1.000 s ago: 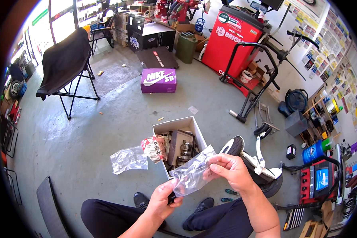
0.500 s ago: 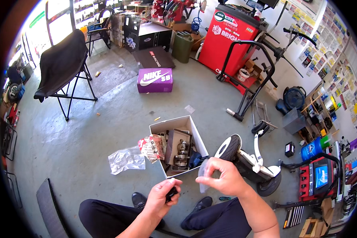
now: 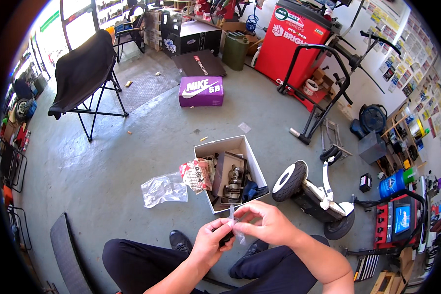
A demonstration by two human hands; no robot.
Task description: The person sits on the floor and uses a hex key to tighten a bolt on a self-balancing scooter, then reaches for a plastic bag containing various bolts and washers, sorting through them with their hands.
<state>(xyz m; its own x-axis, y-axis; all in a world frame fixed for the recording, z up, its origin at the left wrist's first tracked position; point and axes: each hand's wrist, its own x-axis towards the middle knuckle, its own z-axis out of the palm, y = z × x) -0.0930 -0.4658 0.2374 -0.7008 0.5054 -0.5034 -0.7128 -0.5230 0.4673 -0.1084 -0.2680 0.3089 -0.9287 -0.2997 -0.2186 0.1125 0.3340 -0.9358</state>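
My left hand (image 3: 208,243) pinches a small black part (image 3: 226,237), mostly hidden by the fingers. Close against it, my right hand (image 3: 268,225) holds a small clear plastic bag (image 3: 240,236) between thumb and fingers; the bag meets the black part at the left fingertips. Just beyond the hands stands an open white box (image 3: 224,146) on the floor. Inside it are a smaller open brown box with metal machine parts (image 3: 236,175), a blue item (image 3: 252,190) and, over its left rim, a red-and-white printed packet (image 3: 197,175).
An empty clear bag (image 3: 164,190) lies left of the box. A small white-and-black two-wheeled scooter (image 3: 323,201) stands at right. Farther off are a purple shoebox (image 3: 201,91), a black folding chair (image 3: 81,73) and a red cabinet (image 3: 289,44). A dark flat panel (image 3: 71,252) lies at near left.
My right hand has come left and down with the clear bag, bringing it to the black part in my left hand. The hands, apart before, now touch or nearly touch. The view has shifted slightly.
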